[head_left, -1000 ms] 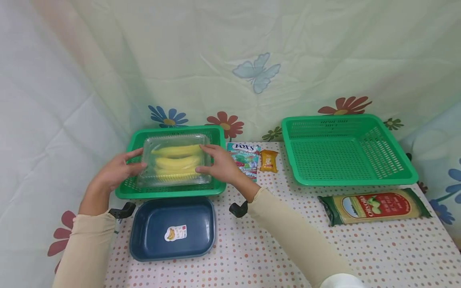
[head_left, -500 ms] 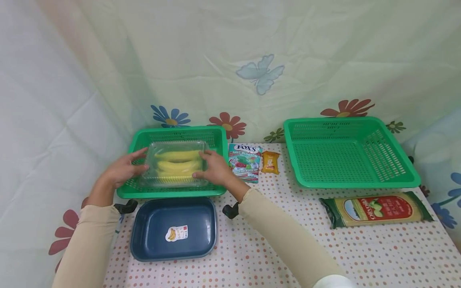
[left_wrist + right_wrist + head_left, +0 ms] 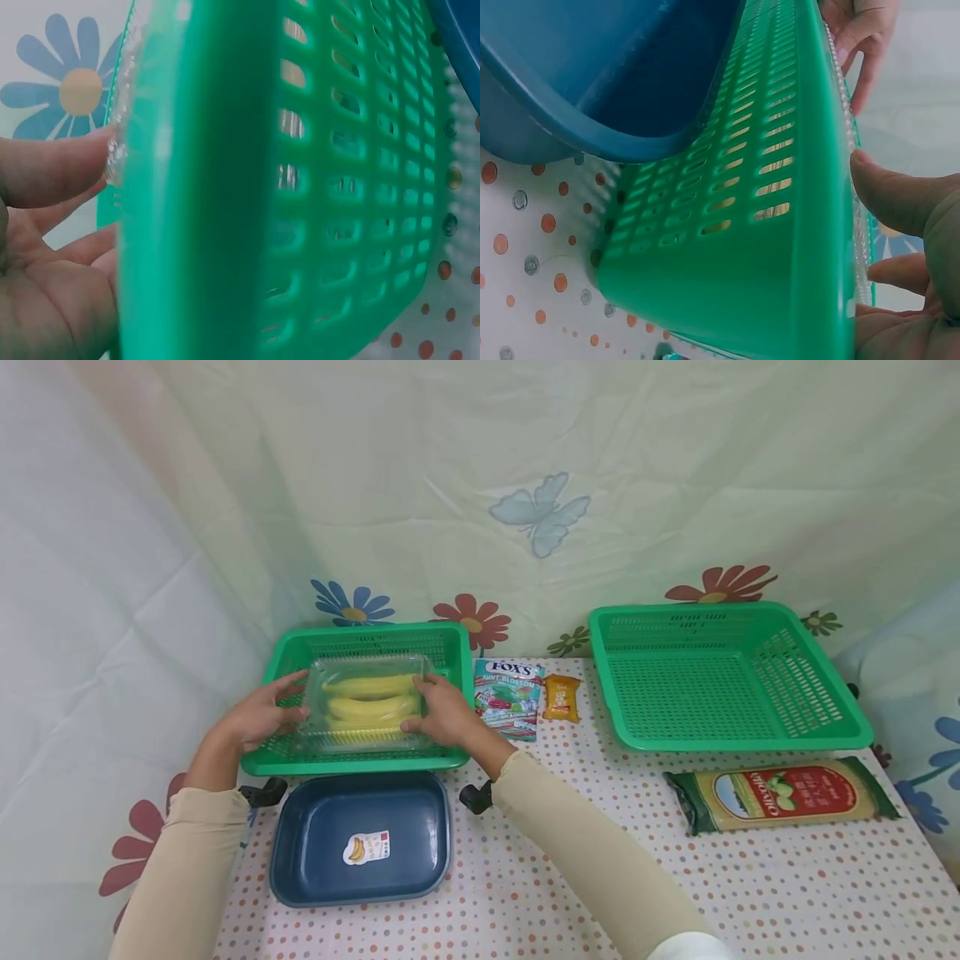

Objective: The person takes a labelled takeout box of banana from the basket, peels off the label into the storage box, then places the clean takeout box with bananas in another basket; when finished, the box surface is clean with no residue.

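Observation:
A clear plastic clamshell box (image 3: 318,697) with several bananas (image 3: 372,706) inside sits within the left green basket (image 3: 375,767). My left hand (image 3: 258,717) holds the box's left end, its thumb (image 3: 56,169) at the clear edge in the left wrist view. At the right end my right hand (image 3: 444,708) grips the box, thumb on the near side and fingertips further back. The basket wall hides the box's lower part in both wrist views. Directly in front stands a dark blue tray (image 3: 401,860) bearing a banana sticker (image 3: 367,847).
Right of the basket lie a Fox's candy bag (image 3: 510,697) and a small orange packet (image 3: 562,697). Another green basket (image 3: 731,693) stands on the right, with a spaghetti pack (image 3: 783,795) in front. A curtain (image 3: 420,510) rises behind the dotted tablecloth (image 3: 540,885).
The box of bananas has moved down into the left basket, slightly toward me, with both hands on it. During the last half second it has barely moved.

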Demonstrator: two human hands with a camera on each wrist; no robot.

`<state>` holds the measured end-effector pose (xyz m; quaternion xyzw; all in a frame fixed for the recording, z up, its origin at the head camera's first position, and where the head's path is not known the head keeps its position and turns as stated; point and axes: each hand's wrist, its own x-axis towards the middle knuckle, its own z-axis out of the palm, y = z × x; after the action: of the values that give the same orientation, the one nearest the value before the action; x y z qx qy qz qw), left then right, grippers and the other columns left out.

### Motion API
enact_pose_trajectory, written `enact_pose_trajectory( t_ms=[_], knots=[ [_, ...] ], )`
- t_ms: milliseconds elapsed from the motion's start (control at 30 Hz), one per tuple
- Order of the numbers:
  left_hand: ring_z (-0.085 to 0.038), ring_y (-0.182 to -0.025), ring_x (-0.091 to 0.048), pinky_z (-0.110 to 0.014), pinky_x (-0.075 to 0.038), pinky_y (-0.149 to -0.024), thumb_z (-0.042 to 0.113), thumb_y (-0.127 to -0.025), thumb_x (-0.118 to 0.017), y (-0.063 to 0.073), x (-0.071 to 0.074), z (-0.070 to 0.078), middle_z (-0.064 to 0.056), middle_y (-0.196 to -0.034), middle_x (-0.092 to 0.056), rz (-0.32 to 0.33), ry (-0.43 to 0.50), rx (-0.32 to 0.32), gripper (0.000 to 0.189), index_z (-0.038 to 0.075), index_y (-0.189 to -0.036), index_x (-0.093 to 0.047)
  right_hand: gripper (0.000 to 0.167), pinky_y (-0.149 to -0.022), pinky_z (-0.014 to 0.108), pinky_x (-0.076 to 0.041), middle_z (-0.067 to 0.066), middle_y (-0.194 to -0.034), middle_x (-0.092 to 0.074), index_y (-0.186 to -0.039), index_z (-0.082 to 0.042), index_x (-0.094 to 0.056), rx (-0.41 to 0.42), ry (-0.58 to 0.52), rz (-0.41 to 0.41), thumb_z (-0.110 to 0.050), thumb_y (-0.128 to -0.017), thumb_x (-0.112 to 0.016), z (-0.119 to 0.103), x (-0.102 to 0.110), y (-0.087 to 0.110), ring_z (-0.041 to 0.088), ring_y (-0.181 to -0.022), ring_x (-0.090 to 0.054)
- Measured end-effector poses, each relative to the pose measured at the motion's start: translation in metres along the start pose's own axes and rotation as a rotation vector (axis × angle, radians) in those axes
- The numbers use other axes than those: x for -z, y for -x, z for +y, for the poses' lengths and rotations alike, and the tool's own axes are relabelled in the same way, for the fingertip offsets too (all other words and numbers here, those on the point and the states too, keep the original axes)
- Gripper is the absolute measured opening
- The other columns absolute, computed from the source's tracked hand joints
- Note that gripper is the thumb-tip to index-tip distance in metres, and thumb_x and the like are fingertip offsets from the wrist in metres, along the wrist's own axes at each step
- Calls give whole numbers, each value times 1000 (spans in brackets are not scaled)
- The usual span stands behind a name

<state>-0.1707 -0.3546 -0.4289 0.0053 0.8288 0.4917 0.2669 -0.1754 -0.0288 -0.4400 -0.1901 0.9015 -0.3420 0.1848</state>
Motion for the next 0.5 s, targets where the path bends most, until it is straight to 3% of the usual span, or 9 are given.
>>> enact_pose_trajectory(
  t_ms=[167, 367, 500],
  knots=[
    [-55, -146, -30, -66, -36, -114, 3, -105, -50, -1, -3, 5, -31, -168, -2, 16, -39, 3, 80, 11, -165, 1, 86, -121, 50, -36, 20, -168, -23, -161, -7, -28, 5, 21, -9, -34, -95, -75, -1, 3, 3, 36, -156, -24],
    [-56, -149, -22, -70, -29, -116, 16, -106, -52, 6, -8, 19, -31, -168, -6, 113, -235, 31, 77, 8, -165, -4, 81, -121, 53, -35, 19, -169, -22, -160, -6, -31, 60, 49, 16, -36, -97, -71, 1, 16, 13, 33, -158, -19],
    [-56, -151, -13, -73, -21, -117, 27, -108, -50, 12, -14, 34, -31, -168, -8, 202, -373, -7, 76, 5, -164, -4, 77, -121, 56, -34, 17, -169, -25, -160, -8, -33, 111, 68, 66, -38, -98, -69, 5, 34, 27, 34, -156, -25]
  ],
)
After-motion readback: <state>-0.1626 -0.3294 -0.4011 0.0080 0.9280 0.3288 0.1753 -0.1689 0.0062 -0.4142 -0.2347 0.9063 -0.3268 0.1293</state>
